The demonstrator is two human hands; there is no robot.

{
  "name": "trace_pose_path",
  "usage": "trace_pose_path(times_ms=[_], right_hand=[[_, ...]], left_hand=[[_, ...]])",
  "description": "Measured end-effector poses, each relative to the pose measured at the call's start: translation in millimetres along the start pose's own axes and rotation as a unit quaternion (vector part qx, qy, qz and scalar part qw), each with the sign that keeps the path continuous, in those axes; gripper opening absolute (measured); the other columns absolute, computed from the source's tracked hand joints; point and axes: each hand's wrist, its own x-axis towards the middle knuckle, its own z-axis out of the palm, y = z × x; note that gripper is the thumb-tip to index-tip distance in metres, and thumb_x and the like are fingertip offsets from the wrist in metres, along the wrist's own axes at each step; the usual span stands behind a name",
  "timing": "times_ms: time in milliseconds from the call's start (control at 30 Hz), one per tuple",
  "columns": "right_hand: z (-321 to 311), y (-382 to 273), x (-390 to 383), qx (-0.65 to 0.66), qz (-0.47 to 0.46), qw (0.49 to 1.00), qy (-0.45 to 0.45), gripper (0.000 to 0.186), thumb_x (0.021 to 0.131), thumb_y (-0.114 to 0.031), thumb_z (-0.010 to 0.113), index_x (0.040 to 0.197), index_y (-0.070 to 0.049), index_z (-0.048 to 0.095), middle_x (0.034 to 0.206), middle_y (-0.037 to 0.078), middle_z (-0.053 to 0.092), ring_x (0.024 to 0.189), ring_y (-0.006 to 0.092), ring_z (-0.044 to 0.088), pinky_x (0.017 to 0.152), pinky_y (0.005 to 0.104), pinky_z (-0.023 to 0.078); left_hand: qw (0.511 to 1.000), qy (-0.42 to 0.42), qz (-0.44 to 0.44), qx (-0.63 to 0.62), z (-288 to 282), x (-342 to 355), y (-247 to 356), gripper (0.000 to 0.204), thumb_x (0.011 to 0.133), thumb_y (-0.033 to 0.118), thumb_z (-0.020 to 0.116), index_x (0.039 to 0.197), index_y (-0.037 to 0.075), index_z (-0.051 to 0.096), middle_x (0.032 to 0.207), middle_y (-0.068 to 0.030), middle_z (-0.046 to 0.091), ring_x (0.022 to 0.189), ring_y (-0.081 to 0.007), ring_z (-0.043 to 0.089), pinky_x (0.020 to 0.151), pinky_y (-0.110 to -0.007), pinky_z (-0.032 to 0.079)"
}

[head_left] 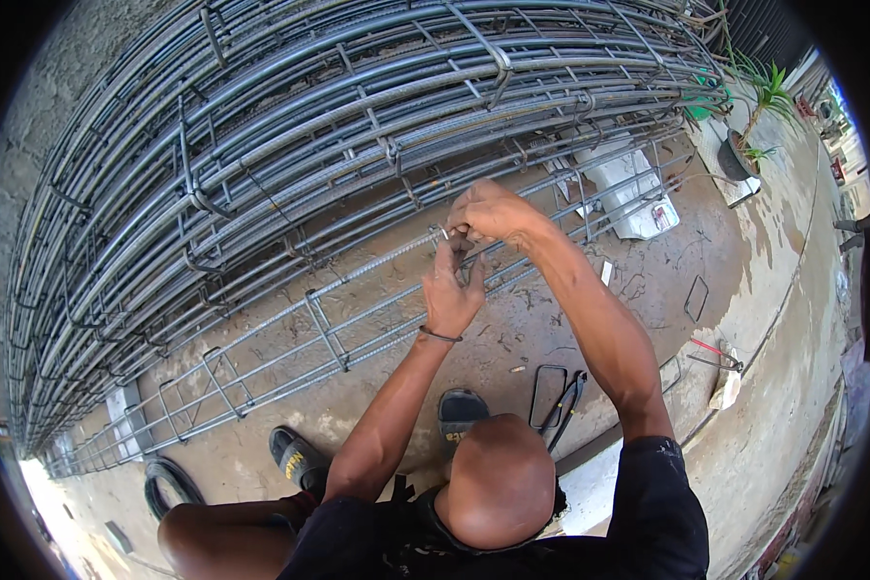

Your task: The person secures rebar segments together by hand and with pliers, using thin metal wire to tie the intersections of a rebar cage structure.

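A long, narrow rebar cage (327,331) of steel bars and square stirrups runs across in front of me, raised off the ground. Both of my hands meet at its upper bar. My left hand (452,295), with a dark band at the wrist, has its fingers around the cage at a stirrup, thumb on the near side. From above, my right hand (493,211) comes down with fingers bent and pinched together at the same joint. A tiny pale thing shows at the fingertips; what the right fingers hold is too small to tell.
A tall stack of rebar cages (290,135) fills the far side. Cutting pliers (572,398) and a loose stirrup (549,394) lie near my right arm. Red-handled pincers (717,354) lie farther right. A white block (633,193) and a potted plant (735,159) stand at far right.
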Motion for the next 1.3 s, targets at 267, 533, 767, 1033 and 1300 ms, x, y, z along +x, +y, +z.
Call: trace_pose_path(times_ms=[267, 533, 767, 1033, 1300], right_hand=[[3.9, 3.3, -10.2, 0.081, 0.02, 0.997, 0.003, 0.013, 0.081, -0.004, 0.059, 0.072, 0.004, 0.062, 0.053, 0.001, 0.049, 0.043, 0.0062, 0.037, 0.038, 0.0232, 0.023], [6.5, 5.7, 7.3, -0.07, -0.018, 0.996, 0.058, 0.015, 0.063, -0.01, 0.059, 0.052, -0.001, 0.056, 0.048, 0.005, 0.046, 0.043, 0.0143, 0.04, 0.042, 0.0331, 0.028], [22.8, 0.2, -24.9, 0.022, -0.035, 0.999, 0.028, 0.019, 0.081, -0.01, 0.056, 0.066, 0.003, 0.059, 0.054, 0.008, 0.054, 0.05, 0.014, 0.053, 0.045, 0.0295, 0.04], [-2.3, 41.9, -45.5, 0.055, 0.012, 0.988, 0.141, 0.03, 0.091, -0.026, 0.06, 0.096, 0.003, 0.063, 0.081, 0.008, 0.063, 0.06, 0.0127, 0.059, 0.052, 0.0238, 0.049], [6.6, 40.8, -19.6, 0.02, 0.017, 0.998, 0.059, 0.022, 0.082, -0.016, 0.068, 0.089, 0.004, 0.066, 0.068, 0.011, 0.064, 0.057, 0.0163, 0.059, 0.051, 0.0297, 0.048]], left_hand=[[0.971, -0.183, 0.034, 0.152, -59.5, 74.1, -34.5, 0.022, 0.077, 0.009, 0.073, 0.096, 0.001, 0.067, 0.082, -0.0107, 0.068, 0.073, -0.0123, 0.064, 0.064, -0.027, 0.052], [0.915, -0.359, -0.148, 0.113, -50.4, 97.6, -30.2, 0.017, 0.077, 0.013, 0.074, 0.091, 0.003, 0.072, 0.064, -0.0031, 0.062, 0.055, -0.0082, 0.056, 0.051, -0.025, 0.046], [0.939, -0.32, -0.113, 0.066, -54.5, 88.0, -44.2, 0.012, 0.078, 0.011, 0.071, 0.087, 0.003, 0.07, 0.067, -0.0064, 0.065, 0.055, -0.0104, 0.059, 0.052, -0.027, 0.047], [0.961, -0.242, -0.115, 0.073, -43.6, 73.5, -33.5, 0.011, 0.082, 0.01, 0.069, 0.08, 0.0, 0.066, 0.063, -0.0045, 0.063, 0.053, -0.0078, 0.054, 0.049, -0.025, 0.042], [0.972, -0.194, -0.015, 0.132, -37.9, 71.0, -30.4, 0.007, 0.077, 0.006, 0.07, 0.078, 0.001, 0.065, 0.067, -0.0085, 0.064, 0.059, -0.0179, 0.06, 0.055, -0.031, 0.046]])
